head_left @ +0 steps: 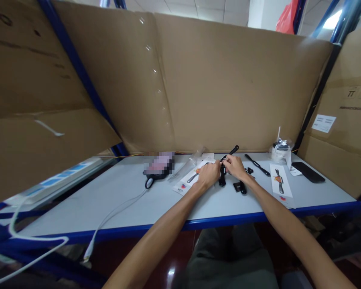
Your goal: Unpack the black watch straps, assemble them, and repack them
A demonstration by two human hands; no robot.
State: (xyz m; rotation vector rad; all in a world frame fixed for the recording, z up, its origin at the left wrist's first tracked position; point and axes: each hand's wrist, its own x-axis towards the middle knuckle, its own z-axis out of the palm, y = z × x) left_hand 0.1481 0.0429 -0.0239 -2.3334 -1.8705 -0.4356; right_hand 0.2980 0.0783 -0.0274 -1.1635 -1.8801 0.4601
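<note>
My left hand point(209, 173) and my right hand point(234, 165) meet over the table, fingers closed around a black spokeshave. One handle of this spokeshave point(234, 149) points up and away to the right; its middle is mostly hidden by my fingers. Below my hands lie small black metal parts point(241, 187), and more black pieces point(250, 171) sit beside my right wrist. A second black spokeshave body point(257, 165) rests to the right. A printed card point(182, 186) is partly covered by my left hand. Another printed card point(280, 182) lies farther right.
A clear plastic bag point(186, 165) lies left of my hands. Beyond it is a blurred device point(159, 166) with a white cable point(120, 208). A black phone point(308, 172) and wrapped cup point(281, 151) stand right. Cardboard point(228, 92) encloses the table; a power strip point(60, 178) runs left.
</note>
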